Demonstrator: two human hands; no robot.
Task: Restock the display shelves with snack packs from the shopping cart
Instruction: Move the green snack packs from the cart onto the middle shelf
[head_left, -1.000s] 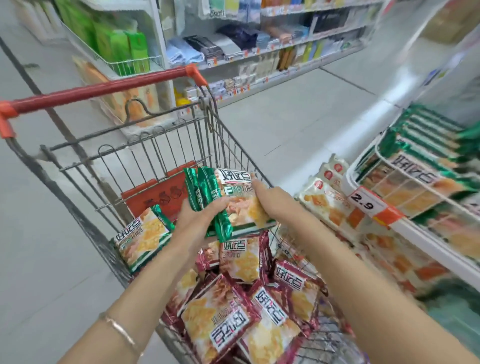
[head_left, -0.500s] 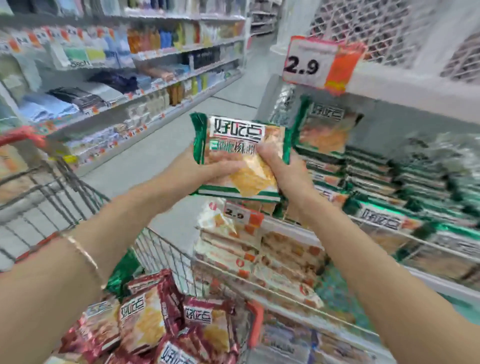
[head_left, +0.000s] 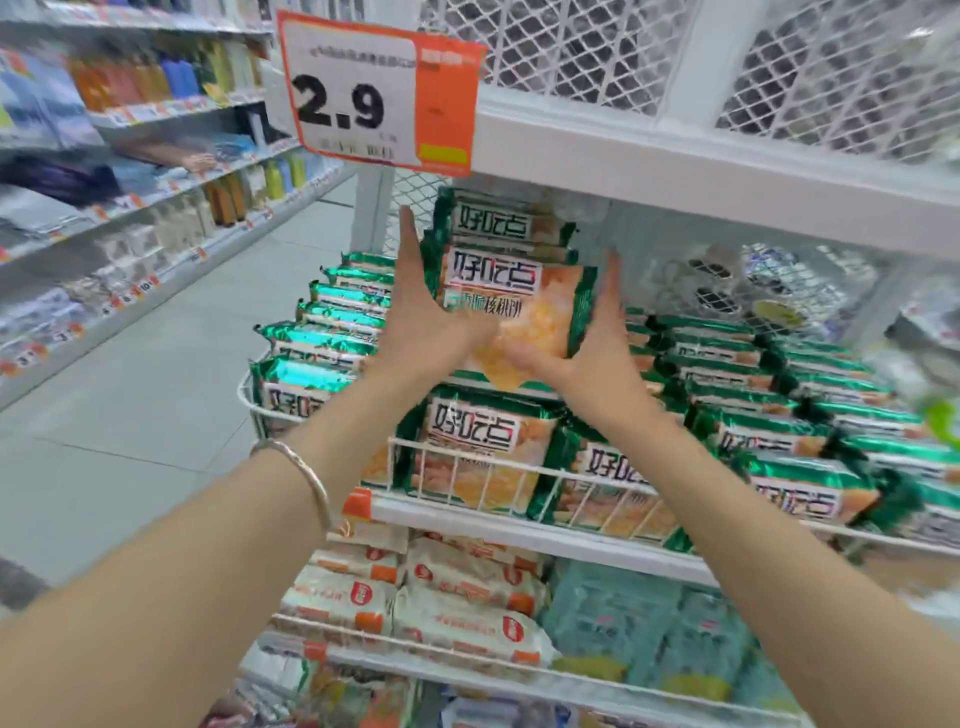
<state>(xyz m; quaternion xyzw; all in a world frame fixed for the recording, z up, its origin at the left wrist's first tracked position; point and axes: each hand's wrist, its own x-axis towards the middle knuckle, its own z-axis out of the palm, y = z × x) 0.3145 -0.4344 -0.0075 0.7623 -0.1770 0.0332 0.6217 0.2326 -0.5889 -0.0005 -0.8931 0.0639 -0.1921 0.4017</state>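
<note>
A green snack pack with white label and orange biscuit picture is held upright between my two hands, above the rows of like green packs on the wire-fronted display shelf. My left hand presses its left edge, fingers stretched up and thumb across the front. On the pack's right edge is my right hand, held the same way. Another green pack stands just behind it. The shopping cart is out of view.
A large 2.9 price sign hangs from the white mesh shelf above. Below are white-and-orange packs and teal packs. An aisle floor and facing shelves of goods lie to the left.
Both hands lifted the green pack out of the cart, swung right and pushed it forward onto the stacked green packs; the fingers have spread out along its sides.
</note>
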